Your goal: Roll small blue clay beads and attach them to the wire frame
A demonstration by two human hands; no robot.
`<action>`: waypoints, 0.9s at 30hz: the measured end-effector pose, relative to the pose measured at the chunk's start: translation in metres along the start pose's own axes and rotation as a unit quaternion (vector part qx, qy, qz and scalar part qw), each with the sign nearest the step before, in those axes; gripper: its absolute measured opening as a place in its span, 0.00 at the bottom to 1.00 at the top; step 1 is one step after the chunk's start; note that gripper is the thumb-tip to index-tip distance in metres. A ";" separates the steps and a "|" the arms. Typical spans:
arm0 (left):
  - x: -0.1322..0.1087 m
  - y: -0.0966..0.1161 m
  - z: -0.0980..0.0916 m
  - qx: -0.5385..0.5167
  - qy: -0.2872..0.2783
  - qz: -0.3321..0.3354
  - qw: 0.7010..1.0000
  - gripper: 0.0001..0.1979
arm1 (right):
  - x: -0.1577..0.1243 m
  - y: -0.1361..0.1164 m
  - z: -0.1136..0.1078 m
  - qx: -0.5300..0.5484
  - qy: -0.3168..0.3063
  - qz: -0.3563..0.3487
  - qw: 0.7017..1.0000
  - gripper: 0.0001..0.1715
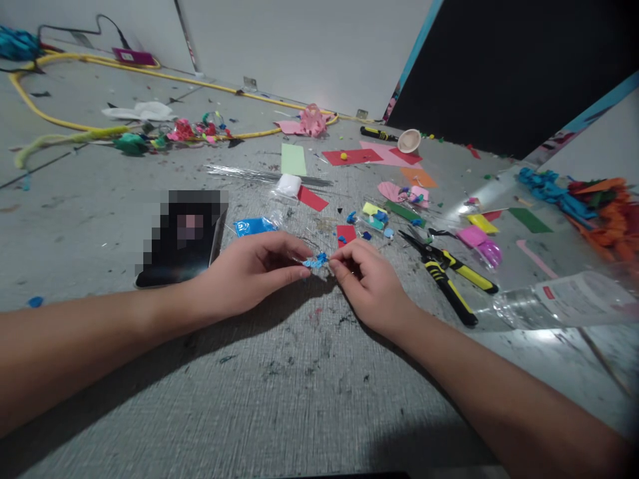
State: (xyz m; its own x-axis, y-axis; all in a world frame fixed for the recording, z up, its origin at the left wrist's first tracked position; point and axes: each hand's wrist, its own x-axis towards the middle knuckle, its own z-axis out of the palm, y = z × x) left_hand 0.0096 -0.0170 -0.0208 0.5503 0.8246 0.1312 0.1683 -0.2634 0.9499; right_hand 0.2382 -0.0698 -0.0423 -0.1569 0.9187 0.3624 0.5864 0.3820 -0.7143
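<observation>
Between my two hands, just above the table, is a small blue craft piece (315, 261) made of light and darker blue bits, clustered like tiny petals. My left hand (257, 266) pinches its left end between thumb and forefinger. At its right end, the thumb and fingertips of my right hand (367, 279) are pressed together on a part too small to make out. Behind my left hand lies a blue clay packet (254, 226). A red paper card (346, 234) with a blue bit on it sits just beyond my right hand.
Yellow-and-black pliers (449, 273) and a clear plastic bottle (574, 299) lie at right. A tablet-like device (174, 246), partly blurred out, is at left. Farther back are thin metal wires (249, 174), a white packet (288, 186), coloured paper pieces and a yellow cable (200, 81).
</observation>
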 end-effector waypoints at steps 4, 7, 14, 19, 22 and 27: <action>0.000 0.000 -0.002 0.028 0.000 0.011 1.000 0.04 | 0.000 -0.001 0.000 0.005 0.000 0.004 1.000 0.07; -0.001 0.000 -0.004 0.056 0.004 0.008 0.998 0.04 | 0.000 -0.002 0.000 0.005 -0.004 0.005 1.000 0.08; -0.001 0.000 -0.003 0.063 0.007 0.010 0.998 0.04 | -0.001 -0.001 0.000 0.002 -0.007 -0.008 1.000 0.07; -0.001 0.002 -0.001 0.011 0.005 -0.009 1.000 0.08 | 0.000 0.000 0.001 0.001 -0.003 -0.008 1.000 0.08; -0.001 0.003 -0.002 0.009 0.003 -0.002 1.000 0.06 | -0.001 0.000 0.000 0.006 -0.003 -0.008 1.000 0.08; -0.001 0.002 -0.004 0.015 0.008 0.016 1.000 0.02 | -0.001 -0.003 -0.001 0.016 -0.001 -0.010 1.000 0.08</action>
State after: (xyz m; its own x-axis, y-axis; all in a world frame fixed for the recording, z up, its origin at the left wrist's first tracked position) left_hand 0.0061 -0.0166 -0.0175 0.5421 0.8237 0.1662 0.1757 -0.3046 0.9362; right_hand 0.2371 -0.0719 -0.0402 -0.1698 0.9114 0.3748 0.5582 0.4024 -0.7256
